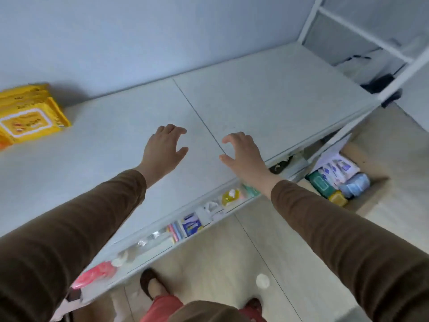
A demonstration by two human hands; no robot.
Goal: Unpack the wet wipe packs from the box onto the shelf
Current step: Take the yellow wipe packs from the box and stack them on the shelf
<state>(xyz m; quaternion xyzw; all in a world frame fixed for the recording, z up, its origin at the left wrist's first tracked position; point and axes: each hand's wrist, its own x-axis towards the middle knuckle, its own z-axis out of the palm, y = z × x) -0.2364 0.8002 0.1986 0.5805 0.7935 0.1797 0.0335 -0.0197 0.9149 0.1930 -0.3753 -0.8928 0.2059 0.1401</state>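
Above the shelf (267,94) your left hand (162,151) and right hand (242,155) hover apart, holding nothing, so turn right to the box (371,182), where wet wipe packs (336,170) wait, and lift one squarely.

Soft, even, cool daylight; faint shadows under both hands. Slight motion blur throughout, wide-angle bending at the edges, no strong glare.

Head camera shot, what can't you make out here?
- Yellow wipe packs: cut off by the left edge; count unclear.
- Box: partly hidden behind the shelf edge; contents blurred.
- Lower shelf items: only a sliver shows under the top shelf.
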